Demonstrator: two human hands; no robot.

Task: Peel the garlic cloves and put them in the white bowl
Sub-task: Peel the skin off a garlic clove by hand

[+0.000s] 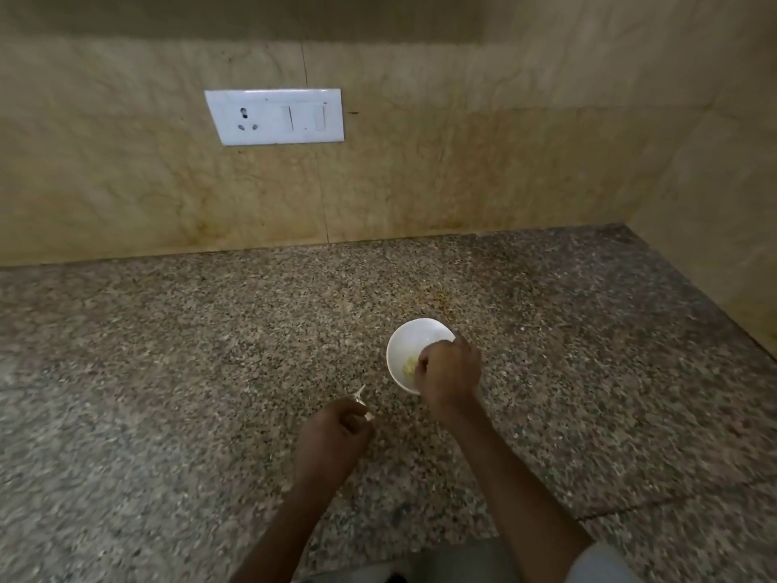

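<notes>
While both arms reach out over the desk (168,351), the nearest thing in view is a bit of grey sleeve (599,561) on the right arm, down at the bottom edge.

Next up is the left hand (334,435), sitting low over the speckled granite, a little left of centre. Its fingers are curled in and it's pinching some white papery skin (361,401), which pokes out past the fingertips on the far side. Can't tell if there's a clove tucked inside the hand too, it's just too small and blurry.

A bit further out and to the right, the right hand (447,372) is over the near right side of the bowl (412,334), covering that part of the rim. The fingers are bunched up with the knuckles facing up, but honestly I can't tell whether it's got anything in them or is just clenched.

The bowl is small and white and stands on the desk, right of centre. Inside, just left of the right hand's fingers, there's a little pale yellowish heap of cloves (410,365).

Behind all that the desk runs back to a beige marble wall (420,183), and up on it to the left there's a white socket (275,116) with two switches.
</notes>
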